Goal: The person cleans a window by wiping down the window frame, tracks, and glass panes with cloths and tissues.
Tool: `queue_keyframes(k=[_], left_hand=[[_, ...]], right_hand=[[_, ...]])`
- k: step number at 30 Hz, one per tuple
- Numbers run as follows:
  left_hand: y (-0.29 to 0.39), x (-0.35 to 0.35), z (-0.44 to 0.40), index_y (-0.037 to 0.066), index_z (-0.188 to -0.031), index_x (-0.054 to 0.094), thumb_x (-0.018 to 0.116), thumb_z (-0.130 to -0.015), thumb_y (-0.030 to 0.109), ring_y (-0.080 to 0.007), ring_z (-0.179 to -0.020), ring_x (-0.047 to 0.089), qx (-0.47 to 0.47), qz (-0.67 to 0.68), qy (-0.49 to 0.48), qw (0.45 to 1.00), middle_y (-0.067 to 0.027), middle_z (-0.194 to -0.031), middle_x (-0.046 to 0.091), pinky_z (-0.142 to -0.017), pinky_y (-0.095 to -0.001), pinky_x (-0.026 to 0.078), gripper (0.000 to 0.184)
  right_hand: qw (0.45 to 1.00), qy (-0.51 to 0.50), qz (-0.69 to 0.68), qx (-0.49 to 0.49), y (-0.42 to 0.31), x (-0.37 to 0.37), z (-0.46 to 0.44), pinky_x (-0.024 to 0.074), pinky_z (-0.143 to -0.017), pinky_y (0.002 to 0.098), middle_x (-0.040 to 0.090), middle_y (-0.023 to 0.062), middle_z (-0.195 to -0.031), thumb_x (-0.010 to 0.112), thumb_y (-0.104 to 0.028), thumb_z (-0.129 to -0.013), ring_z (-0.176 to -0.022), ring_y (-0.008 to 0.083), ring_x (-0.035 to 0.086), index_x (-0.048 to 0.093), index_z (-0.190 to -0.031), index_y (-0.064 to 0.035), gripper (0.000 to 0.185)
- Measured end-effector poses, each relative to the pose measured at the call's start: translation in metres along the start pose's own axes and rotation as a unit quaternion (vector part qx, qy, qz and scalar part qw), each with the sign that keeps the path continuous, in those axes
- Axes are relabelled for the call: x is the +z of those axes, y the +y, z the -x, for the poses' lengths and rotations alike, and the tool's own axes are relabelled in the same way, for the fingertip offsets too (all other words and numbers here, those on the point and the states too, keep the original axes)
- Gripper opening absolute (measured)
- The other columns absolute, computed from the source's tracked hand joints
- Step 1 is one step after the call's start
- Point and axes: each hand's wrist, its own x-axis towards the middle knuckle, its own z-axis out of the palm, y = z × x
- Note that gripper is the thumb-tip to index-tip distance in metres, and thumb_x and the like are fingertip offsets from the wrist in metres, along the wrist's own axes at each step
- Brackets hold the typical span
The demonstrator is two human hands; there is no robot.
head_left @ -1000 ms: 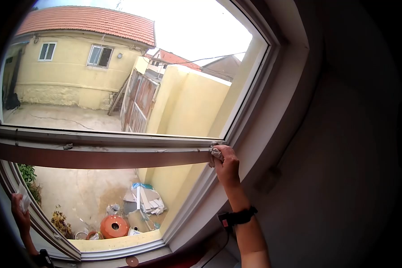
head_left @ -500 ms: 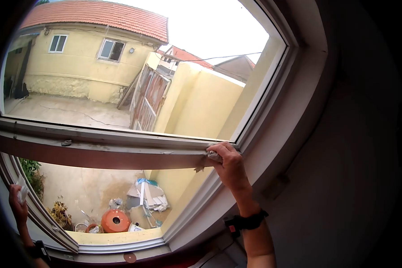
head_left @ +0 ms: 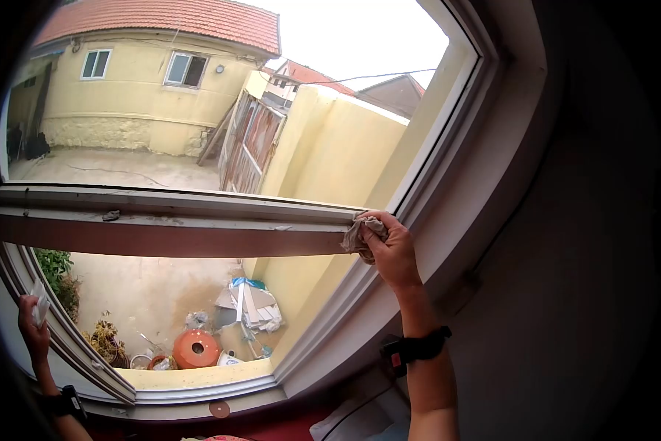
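Observation:
My right hand (head_left: 393, 250) is closed on a crumpled grey-beige cloth (head_left: 361, 237) at the right end of the window's horizontal crossbar (head_left: 198, 234). The cloth hangs a little below the fingers, against the bar. At the far left, my left hand (head_left: 33, 323) is closed on a whitish cloth or tissue (head_left: 41, 303), beside the slanted side frame (head_left: 66, 331). A small dark lump (head_left: 110, 215) lies on the crossbar's ledge, with dirt marks near it. Each wrist wears a black band.
Above the crossbar is a large glass pane; beneath it, an opening shows a yard with an orange round pot (head_left: 196, 348), stacked boards (head_left: 253, 305) and plants (head_left: 104, 342). A dark wall (head_left: 551, 309) stands at the right. Whitish fabric (head_left: 356, 420) lies low.
My right hand has shifted slightly in the window's corner, and more of its cloth shows now. The view has moved a little. My left hand keeps its hold.

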Motion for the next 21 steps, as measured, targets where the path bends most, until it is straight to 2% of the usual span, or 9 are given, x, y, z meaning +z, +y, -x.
queue_keyframes(k=[3, 4, 5, 7, 8, 9, 11, 17, 21], left_hand=[[0.007, -0.002, -0.004, 0.001, -0.100, 0.049, 0.050, -0.068, -0.004, -0.0366, -0.100, 0.051, -0.011, 0.013, -0.010, 1.000, -0.0176, -0.099, 0.050, -0.095, -0.0370, 0.037, 0.033], [0.009, -0.003, -0.004, 0.001, -0.100, 0.049, 0.050, -0.068, -0.004, -0.0371, -0.099, 0.051, -0.010, 0.019, -0.014, 1.000, -0.0178, -0.099, 0.050, -0.094, -0.0374, 0.038, 0.032], [0.012, -0.004, -0.004, 0.001, -0.100, 0.049, 0.050, -0.068, -0.004, -0.0371, -0.099, 0.051, -0.012, 0.019, -0.013, 1.000, -0.0178, -0.099, 0.050, -0.094, -0.0374, 0.038, 0.032], [0.015, -0.004, -0.007, 0.001, -0.098, 0.049, 0.051, -0.069, -0.003, -0.0386, -0.096, 0.051, -0.013, 0.016, -0.016, 1.000, -0.0182, -0.096, 0.049, -0.091, -0.0386, 0.039, 0.030], [0.014, -0.004, -0.007, 0.001, -0.098, 0.049, 0.051, -0.069, -0.003, -0.0386, -0.096, 0.051, -0.012, 0.016, -0.016, 1.000, -0.0182, -0.096, 0.049, -0.091, -0.0386, 0.039, 0.030], [0.012, -0.003, -0.007, 0.001, -0.098, 0.049, 0.051, -0.069, -0.003, -0.0390, -0.094, 0.051, -0.005, 0.011, -0.011, 1.000, -0.0183, -0.095, 0.049, -0.090, -0.0389, 0.040, 0.030], [0.012, -0.001, -0.008, 0.001, -0.098, 0.049, 0.051, -0.069, -0.003, -0.0393, -0.093, 0.050, 0.009, 0.009, -0.010, 1.000, -0.0184, -0.094, 0.048, -0.088, -0.0392, 0.041, 0.030], [0.013, -0.002, -0.010, 0.000, -0.098, 0.048, 0.051, -0.068, -0.003, -0.0394, -0.092, 0.050, 0.005, 0.017, -0.011, 1.000, -0.0187, -0.094, 0.048, -0.087, -0.0400, 0.041, 0.030], [0.013, -0.001, -0.010, 0.000, -0.098, 0.048, 0.051, -0.069, -0.003, -0.0393, -0.091, 0.051, 0.005, 0.013, -0.006, 1.000, -0.0189, -0.093, 0.048, -0.087, -0.0400, 0.041, 0.029]], right_hand=[[0.992, 0.082, 0.097, 0.003, 0.013, -0.008, 0.002, 0.0492, -0.070, 0.0242, 0.064, 0.0023, -0.084, 0.061, -0.009, -0.088, -0.078, 0.0060, 0.056, 0.063, -0.097, -0.0036, 0.010], [0.984, 0.113, 0.135, -0.015, 0.015, -0.007, 0.002, 0.0499, -0.070, 0.0282, 0.064, 0.0059, -0.082, 0.062, -0.010, -0.086, -0.076, 0.0128, 0.060, 0.063, -0.094, -0.0013, 0.011], [0.984, 0.113, 0.135, -0.016, 0.016, -0.006, 0.002, 0.0499, -0.070, 0.0282, 0.064, 0.0059, -0.082, 0.062, -0.010, -0.086, -0.076, 0.0128, 0.060, 0.063, -0.094, -0.0013, 0.011], [0.952, 0.149, 0.263, -0.039, 0.011, 0.006, 0.002, 0.0494, -0.074, 0.0384, 0.062, 0.0183, -0.089, 0.063, -0.009, -0.082, -0.083, 0.0339, 0.061, 0.061, -0.091, 0.0018, 0.014], [0.956, 0.155, 0.249, -0.025, 0.010, 0.014, -0.002, 0.0486, -0.076, 0.0425, 0.060, 0.0211, -0.092, 0.062, -0.009, -0.081, -0.085, 0.0385, 0.059, 0.060, -0.089, 0.0043, 0.015], [0.958, 0.123, 0.259, -0.012, -0.014, 0.028, 0.000, 0.0488, -0.076, 0.0428, 0.060, 0.0224, -0.094, 0.062, -0.008, -0.081, -0.086, 0.0386, 0.059, 0.060, -0.090, 0.0051, 0.016], [0.933, 0.163, 0.313, -0.066, -0.032, 0.057, 0.005, 0.0486, -0.076, 0.0429, 0.059, 0.0230, -0.092, 0.062, -0.007, -0.080, -0.086, 0.0387, 0.059, 0.060, -0.090, 0.0054, 0.016], [0.966, 0.074, 0.234, -0.085, -0.023, 0.025, 0.005, 0.0493, -0.075, 0.0430, 0.060, 0.0224, -0.091, 0.066, -0.007, -0.077, -0.086, 0.0391, 0.060, 0.061, -0.087, 0.0048, 0.016], [0.952, 0.036, 0.304, 0.004, -0.035, 0.021, -0.005, 0.0522, -0.074, 0.0383, 0.065, 0.0208, -0.083, 0.072, -0.015, -0.070, -0.081, 0.0349, 0.064, 0.065, -0.086, 0.0021, 0.024]])
